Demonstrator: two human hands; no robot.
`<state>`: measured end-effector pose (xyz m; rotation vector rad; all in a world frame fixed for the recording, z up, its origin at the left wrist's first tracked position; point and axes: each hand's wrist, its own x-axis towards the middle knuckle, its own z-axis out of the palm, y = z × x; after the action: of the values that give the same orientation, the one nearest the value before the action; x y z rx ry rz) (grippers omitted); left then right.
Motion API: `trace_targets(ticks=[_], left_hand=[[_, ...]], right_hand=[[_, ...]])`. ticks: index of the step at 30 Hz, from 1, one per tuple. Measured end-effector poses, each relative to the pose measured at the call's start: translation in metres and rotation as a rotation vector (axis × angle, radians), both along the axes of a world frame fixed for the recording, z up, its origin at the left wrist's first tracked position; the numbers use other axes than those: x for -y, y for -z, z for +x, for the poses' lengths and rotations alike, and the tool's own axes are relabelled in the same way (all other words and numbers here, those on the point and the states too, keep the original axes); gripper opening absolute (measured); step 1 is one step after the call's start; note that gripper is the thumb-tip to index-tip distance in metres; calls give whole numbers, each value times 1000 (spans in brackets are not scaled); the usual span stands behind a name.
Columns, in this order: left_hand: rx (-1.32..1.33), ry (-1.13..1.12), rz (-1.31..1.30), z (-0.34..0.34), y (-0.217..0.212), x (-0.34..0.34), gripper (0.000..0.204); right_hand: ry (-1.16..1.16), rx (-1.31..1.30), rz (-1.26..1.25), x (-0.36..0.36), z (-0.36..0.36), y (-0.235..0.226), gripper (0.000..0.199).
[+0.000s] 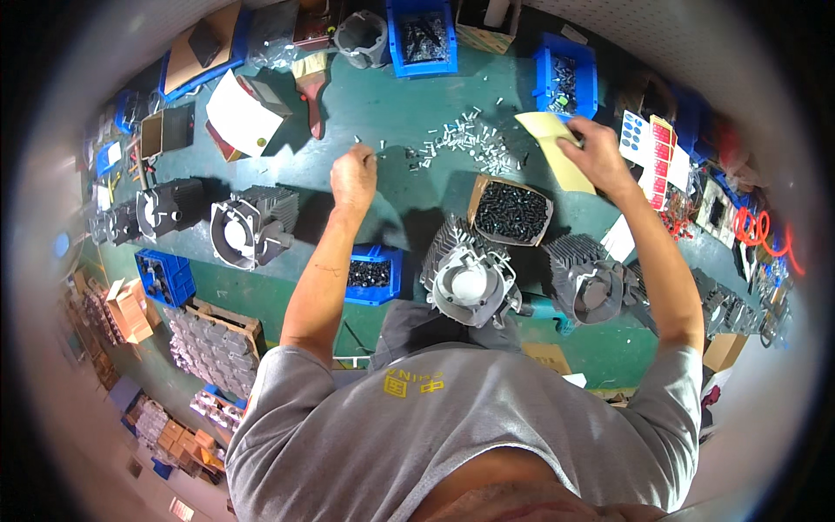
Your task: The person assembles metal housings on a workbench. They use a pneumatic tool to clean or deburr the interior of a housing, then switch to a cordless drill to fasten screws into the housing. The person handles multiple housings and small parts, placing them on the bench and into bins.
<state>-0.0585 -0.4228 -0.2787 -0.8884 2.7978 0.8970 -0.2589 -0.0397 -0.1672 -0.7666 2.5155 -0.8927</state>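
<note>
My right hand grips the edge of a pale yellow sheet between thumb and fingers, above the right side of the green bench. My left hand is closed, its fingertips pinched near a small screw; what they hold, if anything, cannot be made out. Between the hands lies a scattered pile of small silver screws. Nearer me stands an open carton of black screws. Close to my body is a grey finned motor housing with a round white centre.
A second finned housing stands to the right, another to the left. Blue bins line the back. A brush lies behind my left hand. A blue bin of dark parts sits by my left forearm. A red coiled hose hangs right.
</note>
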Motion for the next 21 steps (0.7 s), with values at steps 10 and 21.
trace_targets(ticks=[10, 21], left_hand=[[3, 168, -11, 1, 7, -9, 23], [-70, 327, 17, -22, 9, -54, 18]], right_hand=[[183, 37, 25, -26, 27, -51, 23], [193, 67, -39, -21, 45, -63, 23]])
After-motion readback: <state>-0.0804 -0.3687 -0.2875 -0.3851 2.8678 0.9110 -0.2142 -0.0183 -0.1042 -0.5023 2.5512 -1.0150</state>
